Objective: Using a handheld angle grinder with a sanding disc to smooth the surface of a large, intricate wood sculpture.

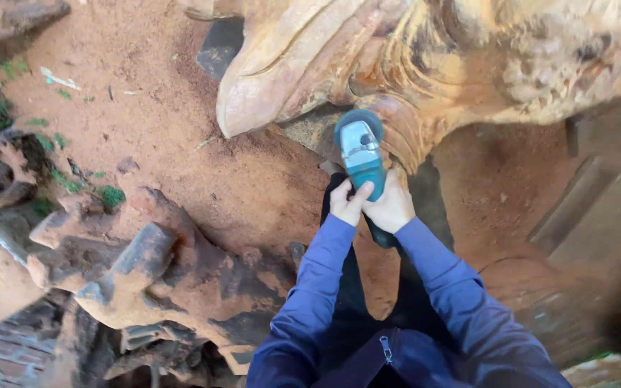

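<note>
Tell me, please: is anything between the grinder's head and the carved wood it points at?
Nothing visible. The left hand and right hand both grip the teal angle grinder, and its head lies right against the carved orange wood. Whether the disc touches it cannot be told. Only reddish sawdust covers the ground beside it.

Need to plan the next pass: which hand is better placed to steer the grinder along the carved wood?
Probably the right hand: it wraps the teal angle grinder on the side nearest the carved wood. The left hand only steadies its rear.
</note>
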